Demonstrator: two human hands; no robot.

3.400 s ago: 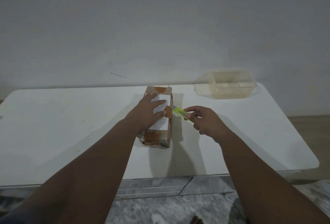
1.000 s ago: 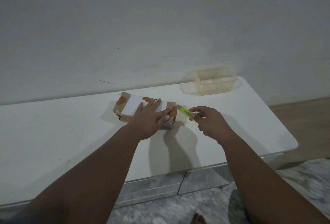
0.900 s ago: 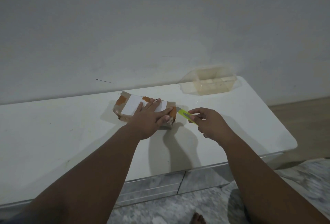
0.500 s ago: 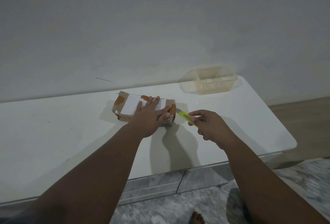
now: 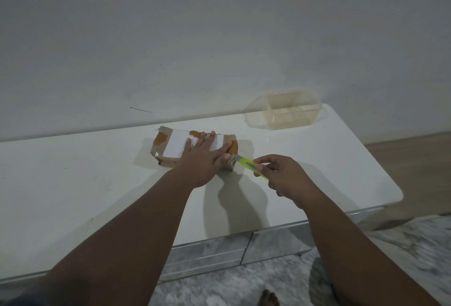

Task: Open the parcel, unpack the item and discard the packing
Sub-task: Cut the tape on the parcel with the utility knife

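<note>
A brown cardboard parcel (image 5: pixel 168 146) with a white label and orange tape patches lies lengthwise on the white table (image 5: pixel 73 183). My left hand (image 5: pixel 203 159) presses flat on the parcel's right half, fingers spread over the label. My right hand (image 5: pixel 283 178) grips a yellow-green utility knife (image 5: pixel 249 165). The knife's tip touches the parcel's right end, just below my left thumb. The parcel's right end face is mostly hidden by my left hand.
A clear plastic container (image 5: pixel 290 111) with inner dividers stands at the table's back right, near the wall. The table's right edge drops off to a wooden floor. A grey marbled floor and a bare foot (image 5: pixel 269 298) show below the front edge.
The parcel has been turned from pointing away from me to lying sideways. Over the last second the knife drew back slightly to the right and down along the parcel's right end.
</note>
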